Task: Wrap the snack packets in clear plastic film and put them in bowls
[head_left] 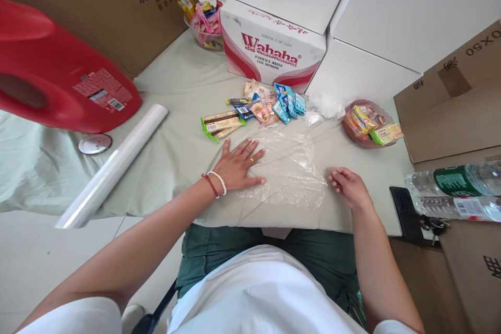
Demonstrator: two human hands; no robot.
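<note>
A thin, clear plastic sheet (289, 167) lies wrinkled on the cloth-covered table in front of me. My left hand (240, 167) rests flat on its left part, fingers spread, with a ring and two bracelets showing. At the sheet's right corner, my right hand (346, 185) is closed with curled fingers, and creases run towards the fingertips. Just beyond the sheet lie snack packs: wafer bars in green-edged wrappers (223, 124), a pink-and-clear pack (264, 110) and several small blue packets (288, 103). Crumpled clear plastic (326, 106) sits to their right.
A white roll of plastic film (113, 167) lies at left, near a round badge (95, 143) and a big red jug (66, 73). Behind stands a Wahaha carton (274, 44). Bowls of snacks (349, 133) flank it. Bottles (457, 180) and a black phone (407, 211) are at right.
</note>
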